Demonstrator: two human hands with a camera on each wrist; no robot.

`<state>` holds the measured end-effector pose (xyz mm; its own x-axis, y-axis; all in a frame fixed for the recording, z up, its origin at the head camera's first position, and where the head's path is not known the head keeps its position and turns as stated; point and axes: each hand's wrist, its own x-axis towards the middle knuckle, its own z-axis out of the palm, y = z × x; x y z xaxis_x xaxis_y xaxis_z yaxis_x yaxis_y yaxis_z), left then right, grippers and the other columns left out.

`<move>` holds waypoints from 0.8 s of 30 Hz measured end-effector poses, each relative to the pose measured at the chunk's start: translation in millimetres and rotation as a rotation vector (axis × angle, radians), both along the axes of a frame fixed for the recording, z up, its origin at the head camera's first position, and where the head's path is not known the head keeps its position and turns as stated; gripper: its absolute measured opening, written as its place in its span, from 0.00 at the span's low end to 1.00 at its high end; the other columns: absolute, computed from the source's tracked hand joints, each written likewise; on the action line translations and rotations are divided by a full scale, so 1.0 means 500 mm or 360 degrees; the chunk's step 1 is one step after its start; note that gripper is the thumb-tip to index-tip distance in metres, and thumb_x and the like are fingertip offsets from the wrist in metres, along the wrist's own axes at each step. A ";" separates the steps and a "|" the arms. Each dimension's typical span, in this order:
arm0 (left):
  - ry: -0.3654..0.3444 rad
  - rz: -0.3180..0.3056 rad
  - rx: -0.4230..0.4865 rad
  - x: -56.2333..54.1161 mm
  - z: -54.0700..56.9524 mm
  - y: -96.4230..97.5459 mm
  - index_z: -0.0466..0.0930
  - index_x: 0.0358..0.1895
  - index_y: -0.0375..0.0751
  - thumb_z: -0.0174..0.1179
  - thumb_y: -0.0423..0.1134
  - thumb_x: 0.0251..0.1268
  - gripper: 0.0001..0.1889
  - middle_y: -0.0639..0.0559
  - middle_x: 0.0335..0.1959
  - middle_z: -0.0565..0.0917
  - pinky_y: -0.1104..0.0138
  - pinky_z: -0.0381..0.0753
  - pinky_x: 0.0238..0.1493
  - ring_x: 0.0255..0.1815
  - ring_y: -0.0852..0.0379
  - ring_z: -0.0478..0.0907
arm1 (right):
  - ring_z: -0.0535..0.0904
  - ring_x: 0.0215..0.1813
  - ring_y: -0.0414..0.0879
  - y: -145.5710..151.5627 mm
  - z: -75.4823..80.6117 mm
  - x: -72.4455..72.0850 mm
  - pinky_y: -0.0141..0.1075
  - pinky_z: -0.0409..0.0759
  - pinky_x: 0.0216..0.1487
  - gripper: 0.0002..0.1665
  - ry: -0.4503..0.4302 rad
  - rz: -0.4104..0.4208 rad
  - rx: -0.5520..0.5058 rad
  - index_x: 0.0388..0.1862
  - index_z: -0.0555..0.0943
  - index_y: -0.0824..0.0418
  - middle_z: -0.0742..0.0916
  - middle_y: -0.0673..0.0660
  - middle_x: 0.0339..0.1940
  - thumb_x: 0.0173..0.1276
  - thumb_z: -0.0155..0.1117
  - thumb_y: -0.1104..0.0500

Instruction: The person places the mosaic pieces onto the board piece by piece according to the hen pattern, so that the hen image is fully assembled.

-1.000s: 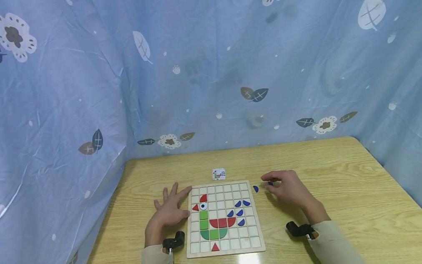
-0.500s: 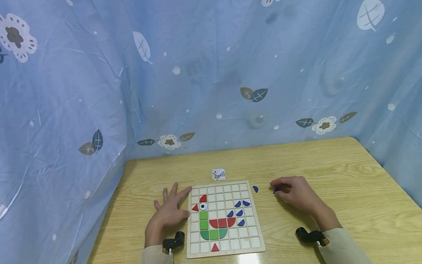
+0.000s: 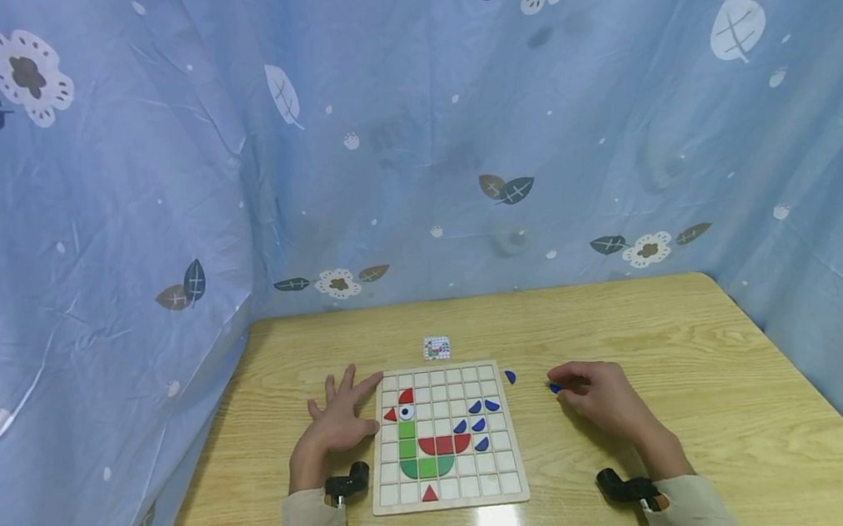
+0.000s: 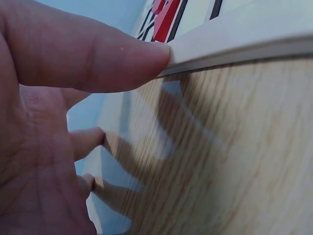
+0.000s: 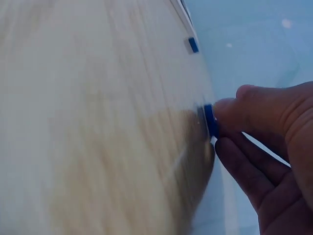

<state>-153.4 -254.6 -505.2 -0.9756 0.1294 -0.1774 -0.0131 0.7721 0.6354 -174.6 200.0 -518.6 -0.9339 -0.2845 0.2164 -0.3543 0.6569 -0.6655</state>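
Note:
My left hand (image 3: 335,421) lies with spread fingers at the left side of a wooden grid board (image 3: 487,462); its thumb (image 4: 142,63) touches the board's edge in the left wrist view. To the right of the board, my right hand (image 3: 602,393) pinches a blue half-round piece (image 5: 211,121) by its fingertips, low over the table. Another blue half-round piece (image 3: 510,377) lies on the table just off the board's right edge. On the board, red, green and blue pieces form a bird shape, with a round eye piece (image 3: 406,412) and several blue half-rounds (image 3: 478,425) at the right.
Behind the board, a small picture card (image 3: 436,348) shows a similar bird pattern on a grid. The wooden table (image 3: 668,333) extends widely to the right. A blue patterned curtain (image 3: 410,130) hangs behind the table and along its sides.
My right hand has moved right and nearer to me, away from the board, with the blue half-round piece at its fingertips. The left hand and board have stayed put.

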 end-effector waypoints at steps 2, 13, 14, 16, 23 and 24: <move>-0.0001 0.0002 0.0003 0.001 -0.001 0.001 0.69 0.85 0.54 0.70 0.33 0.60 0.46 0.31 0.92 0.44 0.17 0.20 0.75 0.89 0.20 0.26 | 0.93 0.51 0.52 -0.007 -0.003 -0.003 0.41 0.92 0.51 0.16 0.0012 0.0009 0.0011 0.50 0.93 0.60 0.96 0.53 0.47 0.66 0.76 0.73; 0.0013 -0.0027 -0.0005 0.001 0.001 -0.002 0.69 0.85 0.53 0.69 0.33 0.61 0.45 0.31 0.92 0.44 0.16 0.22 0.74 0.89 0.19 0.26 | 0.93 0.50 0.48 -0.059 0.003 0.016 0.39 0.92 0.50 0.16 0.0014 0.0032 -0.0030 0.46 0.93 0.58 0.95 0.50 0.45 0.65 0.75 0.74; 0.0014 -0.0029 -0.0004 0.001 0.002 -0.002 0.69 0.85 0.53 0.69 0.33 0.61 0.45 0.31 0.92 0.44 0.16 0.22 0.74 0.89 0.19 0.26 | 0.93 0.49 0.48 -0.067 0.004 0.022 0.38 0.92 0.49 0.15 0.0009 0.0029 -0.0052 0.46 0.93 0.58 0.95 0.50 0.45 0.65 0.75 0.74; 0.0014 -0.0029 0.0002 0.001 0.002 -0.002 0.69 0.85 0.53 0.69 0.32 0.60 0.45 0.31 0.92 0.44 0.16 0.22 0.74 0.89 0.19 0.26 | 0.93 0.49 0.45 -0.084 0.005 0.034 0.37 0.92 0.49 0.16 0.0002 0.0022 -0.0080 0.45 0.93 0.58 0.95 0.48 0.44 0.64 0.75 0.74; 0.0015 -0.0022 -0.0002 0.002 0.001 -0.002 0.69 0.85 0.53 0.69 0.33 0.60 0.45 0.31 0.92 0.45 0.16 0.23 0.75 0.89 0.19 0.27 | 0.92 0.49 0.44 -0.142 -0.002 0.066 0.35 0.92 0.49 0.16 -0.0036 0.0078 -0.0185 0.44 0.93 0.57 0.95 0.49 0.44 0.64 0.75 0.75; 0.0016 -0.0021 0.0001 0.002 0.001 -0.002 0.69 0.85 0.53 0.69 0.33 0.60 0.45 0.31 0.92 0.45 0.16 0.23 0.75 0.89 0.19 0.27 | 0.93 0.49 0.45 -0.150 -0.003 0.069 0.35 0.92 0.50 0.16 -0.0048 0.0084 -0.0196 0.44 0.93 0.58 0.95 0.49 0.44 0.64 0.75 0.75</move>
